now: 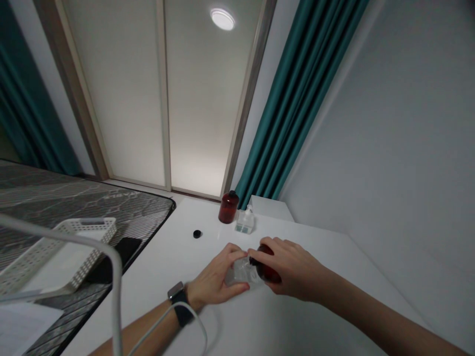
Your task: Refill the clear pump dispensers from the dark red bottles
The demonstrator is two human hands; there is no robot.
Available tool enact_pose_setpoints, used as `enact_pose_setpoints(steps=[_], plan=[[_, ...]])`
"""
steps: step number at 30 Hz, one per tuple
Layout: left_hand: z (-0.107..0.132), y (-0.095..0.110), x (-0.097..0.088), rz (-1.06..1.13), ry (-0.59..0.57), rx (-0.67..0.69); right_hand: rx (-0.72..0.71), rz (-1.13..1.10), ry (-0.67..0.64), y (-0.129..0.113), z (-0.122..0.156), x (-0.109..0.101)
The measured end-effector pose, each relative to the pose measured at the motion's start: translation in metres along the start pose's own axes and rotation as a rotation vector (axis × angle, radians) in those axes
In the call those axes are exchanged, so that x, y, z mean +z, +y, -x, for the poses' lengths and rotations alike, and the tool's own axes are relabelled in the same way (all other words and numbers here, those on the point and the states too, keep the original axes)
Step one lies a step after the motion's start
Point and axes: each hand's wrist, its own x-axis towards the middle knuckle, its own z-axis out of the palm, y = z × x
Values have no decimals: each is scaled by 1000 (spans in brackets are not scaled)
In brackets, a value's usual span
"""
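The counter [159,277] is white and smooth, and it stands against a pale grey wall [371,148]. Behind it are teal curtains [297,99], tall sliding panels [204,109] and a round ceiling lamp [222,19].

The fingers [232,252] of the left hand [213,277] are closed around a transparent container [241,273], and this container is just above the counter or touching it, I cannot tell which. The left wrist has a black watch [177,301]. The fingers [261,246] of the right hand [285,264] are closed around a dark red bottle [270,269]. This bottle is tilted and lies almost on its side. Its long axis goes from the base, low at the right, up to the neck, which points left into the transparent container, between both hands.

Beyond the fingers stand an upright dark red bottle [228,206] and a small transparent bottle [245,221], and a black cap [197,234] lies further left. A white box [269,207] is behind them. Left of the fingers, past the counter edge, a white basket [63,252] sits on a grey mattress [74,202], near a black flat object [115,259]. A white cable [117,296] crosses the view in front.
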Motion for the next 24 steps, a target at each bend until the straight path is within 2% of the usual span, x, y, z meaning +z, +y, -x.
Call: enact_pose_setpoints(steps=[24], plan=[[0,0,-2,-31,-18,-6,-16,6,-5,0,-1,-3]])
